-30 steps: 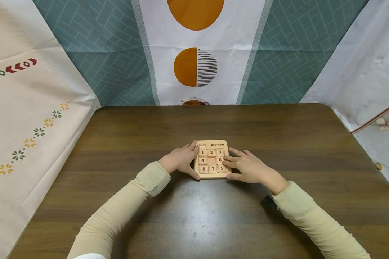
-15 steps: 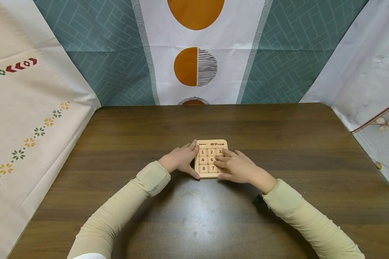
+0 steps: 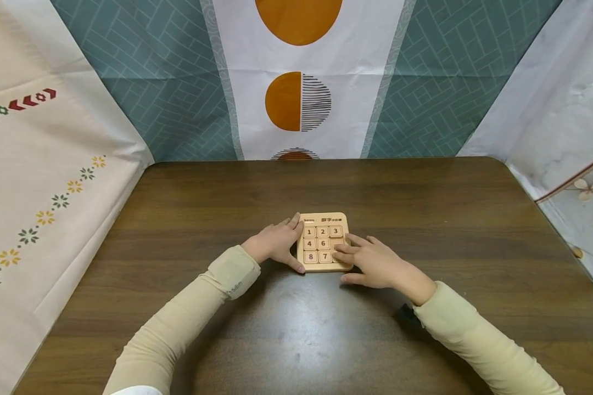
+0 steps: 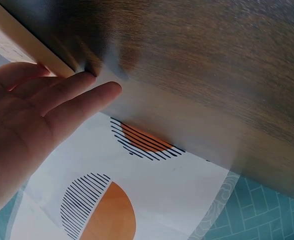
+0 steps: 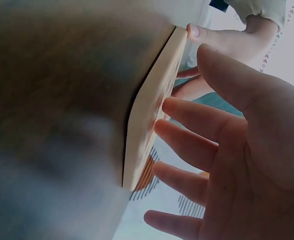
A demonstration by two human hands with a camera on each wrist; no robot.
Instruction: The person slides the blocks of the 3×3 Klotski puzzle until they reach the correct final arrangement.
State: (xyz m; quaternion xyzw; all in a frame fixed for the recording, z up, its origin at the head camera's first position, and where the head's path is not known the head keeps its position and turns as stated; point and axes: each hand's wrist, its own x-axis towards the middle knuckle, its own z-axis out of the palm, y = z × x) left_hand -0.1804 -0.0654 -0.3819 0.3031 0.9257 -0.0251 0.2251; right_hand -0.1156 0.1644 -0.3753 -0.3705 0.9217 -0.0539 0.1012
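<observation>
A light wooden number-slide puzzle [image 3: 321,269] lies flat on the dark wooden table, mid-view in the head camera. Its rows read 1, 2, 3, then 4, 6 and a gap, then 8, 7 and a tile mostly covered by fingers. My left hand [image 3: 278,241] rests along the puzzle's left side, thumb by the near corner, fairly straight fingers at the edge. Over the lower right tile reach the fingers of my right hand [image 3: 375,263], its thumb apart near the front edge. In the right wrist view the fingers meet the puzzle's face [image 5: 142,120], spread and nearly straight.
The brown table [image 3: 296,329] extends around the puzzle on all sides. Behind it hangs a patterned teal and white cloth [image 3: 346,49]. Pale cloths [image 3: 54,164] with printed motifs cover the left and right sides.
The 6 tile has slid left from the right column into the middle, leaving the gap at the right. My right hand moved left with it, then back right and slightly nearer. The left hand stayed put.
</observation>
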